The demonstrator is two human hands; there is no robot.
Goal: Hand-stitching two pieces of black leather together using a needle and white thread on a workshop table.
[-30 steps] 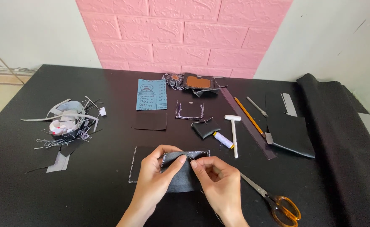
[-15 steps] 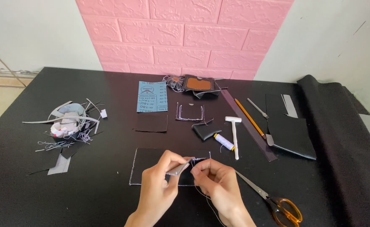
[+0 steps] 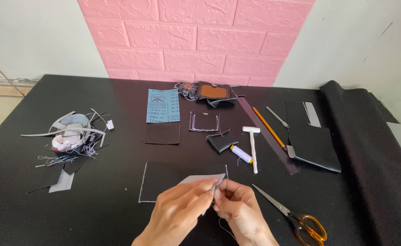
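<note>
Head view: black leather piece with white stitched edges lies flat on black surface, near centre. Its grey folded corner is pinched between left hand and right hand; thread trails below. Orange-handled scissors lie just right, white mallet and thread spool farther off. Scrap pile sits far left. Nothing obstructs.

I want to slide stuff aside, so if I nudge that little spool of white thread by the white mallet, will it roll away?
Probably. The spool of white thread lies on its side, so its round body would likely roll across the black table. It looks small and light. The white mallet lies right beside it and might stop it.
</note>
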